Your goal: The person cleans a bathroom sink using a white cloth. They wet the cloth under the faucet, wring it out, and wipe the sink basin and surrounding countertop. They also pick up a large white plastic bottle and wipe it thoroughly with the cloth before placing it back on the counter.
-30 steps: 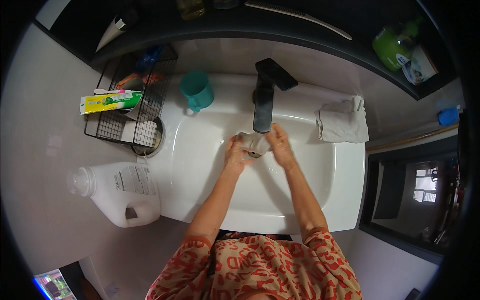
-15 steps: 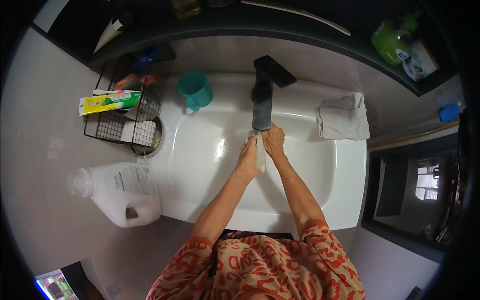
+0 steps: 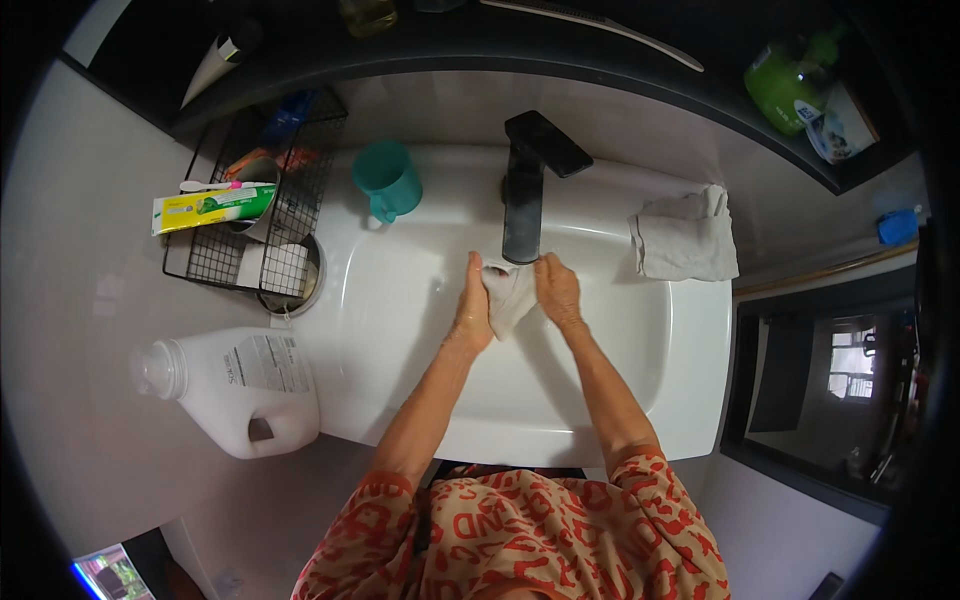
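Under the black faucet (image 3: pixel 522 215), a small wet white cloth (image 3: pixel 513 302) hangs between my hands over the white sink (image 3: pixel 400 345). My left hand (image 3: pixel 472 310) holds its left side, with one digit stretched up along the edge; the other fingers are partly hidden by the cloth. My right hand (image 3: pixel 558 290) is closed, pinching the cloth's upper right corner just beside the spout. A small dark spot shows near the top of the cloth.
A teal mug (image 3: pixel 388 182) stands on the sink's back left rim, a folded grey-white towel (image 3: pixel 685 235) on the right. At left are a black wire basket (image 3: pixel 290 200) with a toothpaste tube (image 3: pixel 215 207) and a large white jug (image 3: pixel 250 390). A dark shelf (image 3: pixel 480 60) crosses the back.
My hands have moved apart, the left one to the left and the right one slightly right. The bunched cloth is now spread wider between them.
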A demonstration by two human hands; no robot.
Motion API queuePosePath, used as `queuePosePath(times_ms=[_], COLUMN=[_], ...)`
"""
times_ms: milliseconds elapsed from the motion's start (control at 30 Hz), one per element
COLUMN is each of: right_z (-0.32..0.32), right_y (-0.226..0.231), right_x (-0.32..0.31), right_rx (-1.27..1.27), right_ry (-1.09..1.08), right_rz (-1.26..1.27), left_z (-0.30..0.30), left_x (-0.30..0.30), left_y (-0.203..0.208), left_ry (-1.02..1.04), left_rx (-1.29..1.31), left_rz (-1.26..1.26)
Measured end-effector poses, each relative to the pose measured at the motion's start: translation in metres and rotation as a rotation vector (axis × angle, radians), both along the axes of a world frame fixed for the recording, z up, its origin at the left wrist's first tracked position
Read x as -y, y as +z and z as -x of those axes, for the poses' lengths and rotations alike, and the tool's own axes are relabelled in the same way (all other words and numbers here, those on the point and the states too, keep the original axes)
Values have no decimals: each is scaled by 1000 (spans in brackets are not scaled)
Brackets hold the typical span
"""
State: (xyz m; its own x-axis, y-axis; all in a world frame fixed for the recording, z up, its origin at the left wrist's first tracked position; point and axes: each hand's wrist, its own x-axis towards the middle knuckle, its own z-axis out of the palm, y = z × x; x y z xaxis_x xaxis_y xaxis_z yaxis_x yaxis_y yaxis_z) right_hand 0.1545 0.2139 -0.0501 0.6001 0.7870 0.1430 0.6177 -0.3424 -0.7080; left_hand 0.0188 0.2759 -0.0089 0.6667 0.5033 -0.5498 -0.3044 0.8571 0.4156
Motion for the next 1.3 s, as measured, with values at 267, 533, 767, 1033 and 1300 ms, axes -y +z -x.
queuePosePath(times_ms=[267, 533, 767, 1033, 1300], right_z=[-3, -31, 23, 106, 88], right_y=[22, -21, -25, 41, 20], right_x=[7, 22, 18, 21, -4], right_rx=[-747, -671, 298, -627, 92], right_ry=[392, -43, -157, 472, 197], right_rz=[-83, 138, 481, -124, -198], left_z=[9, 19, 32, 35, 10], left_x=[-18, -39, -3, 9, 14], left_y=[-5, -4, -41, -39, -56], left_ry=[-207, 76, -118, -13, 51], left_rx=[5, -894, -591, -83, -18], left_rz=[-408, -847, -61, 109, 38])
